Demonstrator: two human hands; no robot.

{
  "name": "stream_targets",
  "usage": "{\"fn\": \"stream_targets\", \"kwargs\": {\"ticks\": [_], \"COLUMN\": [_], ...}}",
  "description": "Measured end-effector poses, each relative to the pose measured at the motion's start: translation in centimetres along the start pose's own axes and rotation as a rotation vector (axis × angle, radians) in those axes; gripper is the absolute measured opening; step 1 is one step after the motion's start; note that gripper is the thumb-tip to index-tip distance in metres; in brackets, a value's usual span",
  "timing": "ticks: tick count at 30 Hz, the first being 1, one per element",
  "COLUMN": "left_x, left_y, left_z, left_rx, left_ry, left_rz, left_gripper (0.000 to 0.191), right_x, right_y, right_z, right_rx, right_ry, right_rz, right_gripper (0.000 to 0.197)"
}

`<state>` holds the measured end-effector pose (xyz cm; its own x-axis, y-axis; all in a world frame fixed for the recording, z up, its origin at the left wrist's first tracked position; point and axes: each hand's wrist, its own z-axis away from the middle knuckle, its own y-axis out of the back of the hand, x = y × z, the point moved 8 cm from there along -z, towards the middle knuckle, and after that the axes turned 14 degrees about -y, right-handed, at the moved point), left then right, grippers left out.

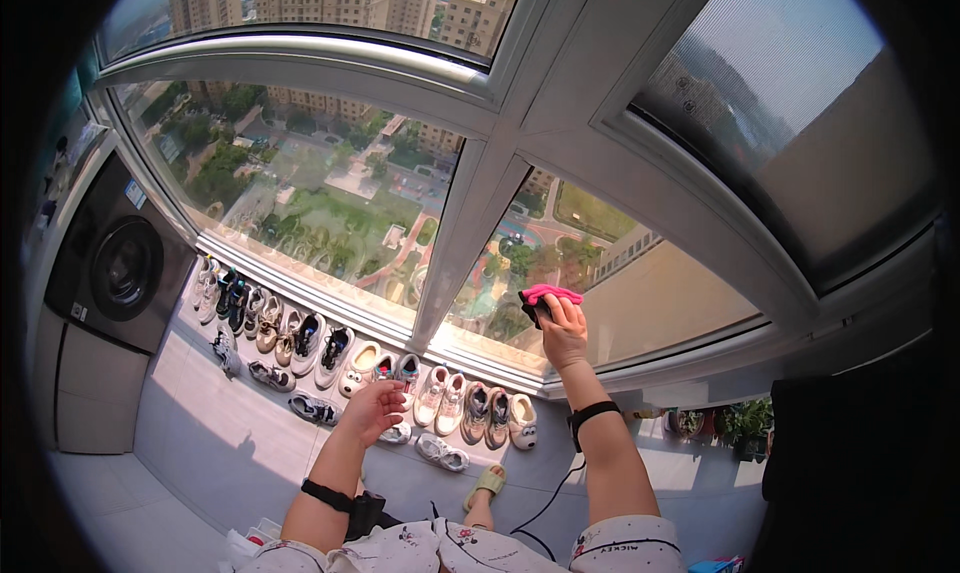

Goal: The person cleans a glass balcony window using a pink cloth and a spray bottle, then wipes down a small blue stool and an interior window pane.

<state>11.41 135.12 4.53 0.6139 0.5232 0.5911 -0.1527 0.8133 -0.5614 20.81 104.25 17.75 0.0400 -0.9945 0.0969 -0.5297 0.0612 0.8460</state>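
My right hand (564, 333) is raised at the lower right window pane (660, 303), with its fingers closed on a pink and black cloth (551, 297). Whether the cloth touches the glass is hard to tell. Bare and with its fingers apart, my left hand (374, 411) hangs over the row of shoes, nearest to a grey sneaker (409, 369) and a white slipper with cartoon eyes (360, 369). A black strap is around each forearm.
Shoes line the floor below the window; several more, like this white sneaker (442, 453), lie in front. A washing machine (124, 261) stands left, potted plants (742, 423) right. A black cable (551, 498) runs by my green slipper (487, 483).
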Motion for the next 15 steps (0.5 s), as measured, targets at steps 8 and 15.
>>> {"fn": "stream_targets", "kwargs": {"ticks": [8,15], "left_x": [-1.6,-3.0], "left_y": [7.3,3.1], "left_z": [0.1,-3.3], "left_rx": [0.180,0.103], "left_ry": [0.028,0.048], "left_rz": [-0.026,-0.010], "left_gripper": [0.019,0.020], "right_x": [1.5,4.0], "right_y": [12.3,1.5], "right_z": [-8.8,0.2], "right_rx": [0.495,0.229], "right_ry": [-0.110,-0.230], "right_rz": [-0.284,-0.274], "right_gripper": [0.029,0.021]}}
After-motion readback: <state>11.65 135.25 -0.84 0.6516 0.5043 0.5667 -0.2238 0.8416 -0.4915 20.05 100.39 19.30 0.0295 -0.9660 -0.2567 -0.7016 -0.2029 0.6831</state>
